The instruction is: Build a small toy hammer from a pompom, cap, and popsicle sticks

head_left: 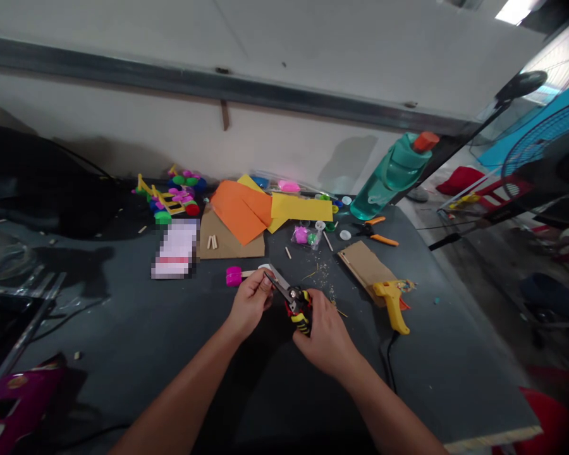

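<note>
My right hand (329, 328) is closed round the handles of heavy-duty scissors (289, 294) with yellow, black and red grips. Their blades are apart and point up and left towards my left hand. My left hand (252, 300) is pinched closed at the blade tips; what its fingers hold is too small and covered to make out. Just behind it on the table is a magenta piece (234, 275) with a pale wooden stick (250, 273) running from it towards my fingers. A short stick piece (288, 253) and scattered shavings (323, 273) lie beyond the scissors.
Orange paper (241, 208), yellow paper (303, 207) and cardboard (232, 249) lie at the back. Right are orange-handled pliers (377, 232), a yellow glue gun (394, 303) with a cord, and a teal bottle (389, 174). Colourful toy models (175, 196) stand back left.
</note>
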`<state>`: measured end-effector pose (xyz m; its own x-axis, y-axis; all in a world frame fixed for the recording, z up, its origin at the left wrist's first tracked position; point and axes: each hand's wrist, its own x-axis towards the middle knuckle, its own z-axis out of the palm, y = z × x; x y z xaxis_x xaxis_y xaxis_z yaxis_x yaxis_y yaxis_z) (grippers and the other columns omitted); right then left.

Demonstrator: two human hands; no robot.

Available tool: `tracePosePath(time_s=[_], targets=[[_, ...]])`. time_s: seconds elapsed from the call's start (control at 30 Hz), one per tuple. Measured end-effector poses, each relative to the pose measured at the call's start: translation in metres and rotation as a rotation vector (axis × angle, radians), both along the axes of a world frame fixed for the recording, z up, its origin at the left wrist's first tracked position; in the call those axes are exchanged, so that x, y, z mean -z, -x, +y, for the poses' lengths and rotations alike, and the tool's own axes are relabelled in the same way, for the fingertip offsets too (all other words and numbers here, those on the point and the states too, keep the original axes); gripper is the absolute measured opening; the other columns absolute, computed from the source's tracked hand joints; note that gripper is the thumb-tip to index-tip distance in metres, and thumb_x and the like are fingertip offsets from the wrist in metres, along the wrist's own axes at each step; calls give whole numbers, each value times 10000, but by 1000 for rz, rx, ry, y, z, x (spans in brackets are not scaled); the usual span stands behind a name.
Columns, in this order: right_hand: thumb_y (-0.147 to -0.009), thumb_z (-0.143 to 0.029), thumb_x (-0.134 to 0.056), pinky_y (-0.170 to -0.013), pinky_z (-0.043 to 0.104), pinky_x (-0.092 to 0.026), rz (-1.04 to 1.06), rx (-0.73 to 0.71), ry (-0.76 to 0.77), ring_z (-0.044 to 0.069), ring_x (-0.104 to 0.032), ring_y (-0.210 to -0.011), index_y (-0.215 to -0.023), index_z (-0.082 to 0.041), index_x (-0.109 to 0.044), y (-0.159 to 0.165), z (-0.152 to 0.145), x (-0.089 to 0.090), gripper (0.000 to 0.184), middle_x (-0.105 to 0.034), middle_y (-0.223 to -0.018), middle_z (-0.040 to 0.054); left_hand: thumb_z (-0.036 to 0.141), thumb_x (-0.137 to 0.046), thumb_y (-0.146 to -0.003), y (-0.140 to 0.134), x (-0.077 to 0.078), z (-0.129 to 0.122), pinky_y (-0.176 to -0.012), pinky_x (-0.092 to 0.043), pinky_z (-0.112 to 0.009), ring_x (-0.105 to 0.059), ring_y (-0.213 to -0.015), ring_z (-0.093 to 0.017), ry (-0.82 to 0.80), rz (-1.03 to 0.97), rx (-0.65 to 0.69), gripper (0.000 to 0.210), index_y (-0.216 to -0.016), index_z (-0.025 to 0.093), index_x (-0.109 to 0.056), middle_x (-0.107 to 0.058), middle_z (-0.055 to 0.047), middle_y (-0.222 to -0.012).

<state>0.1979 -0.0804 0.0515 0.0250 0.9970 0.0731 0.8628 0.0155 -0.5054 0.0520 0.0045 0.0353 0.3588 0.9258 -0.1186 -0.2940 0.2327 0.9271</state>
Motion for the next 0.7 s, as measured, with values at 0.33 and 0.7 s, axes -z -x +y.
tracePosePath(time_s=[0.33,0.7], targets=[[-627,-159,-496,-770,355,-437,90,-12,73,220,-537,-864,-1081,-169,-391,1,1,-3,466,-534,-971,83,456,-579,-791,3,2,4,-394,-273,-157,-342,-441,-59,-86,29,-14,302,-718,168,-525,-383,53,-539],[-642,-175,-496,-860,403,-410,15,-26,66,247,-512,-954,-1121,-141,-365,2,0,-3,498,-513,-1008,111,446,-584,-787,4,-1,3,-396,-247,-180,-333,-431,-65,-114,79,12,308,-676,164,-527,-375,50,-528]])
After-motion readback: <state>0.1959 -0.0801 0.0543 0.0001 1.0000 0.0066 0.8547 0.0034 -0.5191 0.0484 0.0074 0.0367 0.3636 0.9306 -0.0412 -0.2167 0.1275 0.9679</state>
